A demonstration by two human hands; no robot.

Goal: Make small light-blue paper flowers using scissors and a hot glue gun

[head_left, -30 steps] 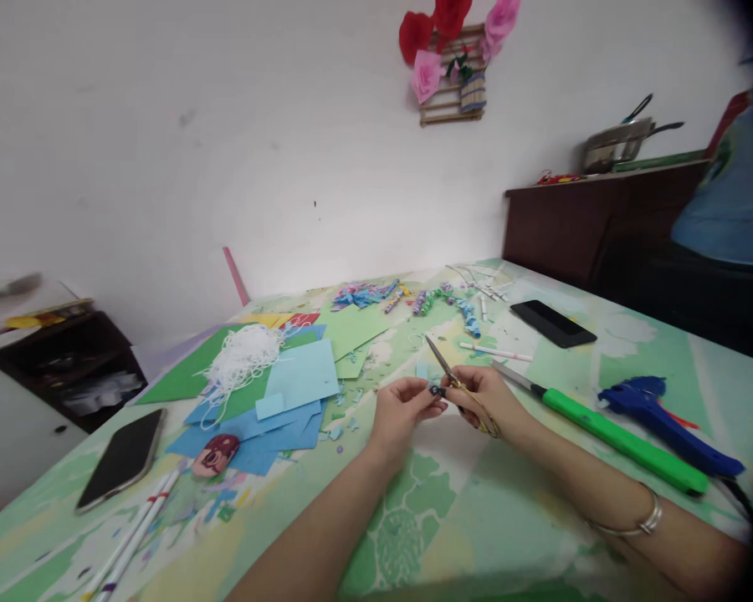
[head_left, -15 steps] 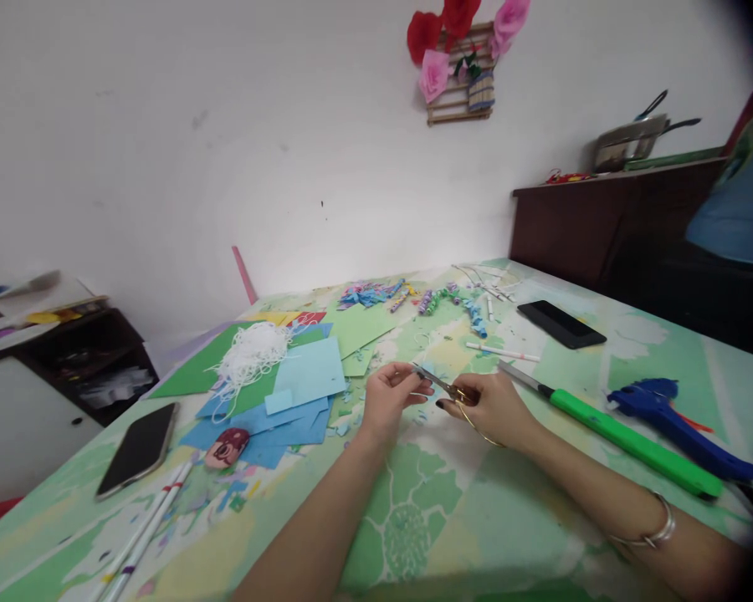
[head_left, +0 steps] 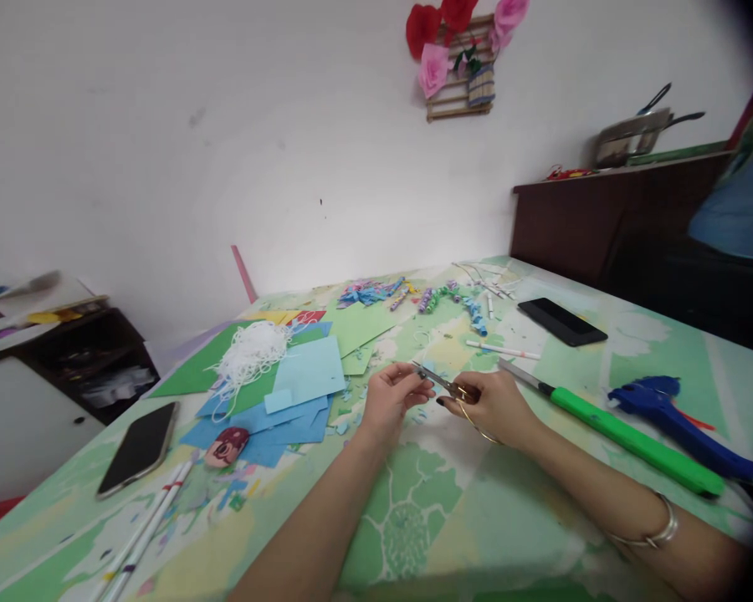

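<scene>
My right hand (head_left: 493,405) is closed round the gold handles of a small pair of scissors (head_left: 443,380), whose blades point left. The blade tips reach the fingertips of my left hand (head_left: 392,397). Those fingers are pinched together, and whatever they hold is too small to make out. Both hands are just above the patterned tablecloth (head_left: 414,510). Small paper scraps (head_left: 342,426) are scattered to the left of my left hand. Beyond the hands lies a white stick (head_left: 502,349).
Left are coloured paper sheets (head_left: 307,376), white string (head_left: 251,351), a pink-and-maroon object (head_left: 226,448), a phone (head_left: 139,447) and white sticks (head_left: 144,527). Right are a green-handled cutter (head_left: 633,443), a blue glue gun (head_left: 678,426) and a black phone (head_left: 561,322). Rolled paper pieces (head_left: 448,297) lie behind.
Very little differs. My left fingers and the scissors have shifted slightly, with the blade tips still at the fingertips. The whole view has tilted a touch.
</scene>
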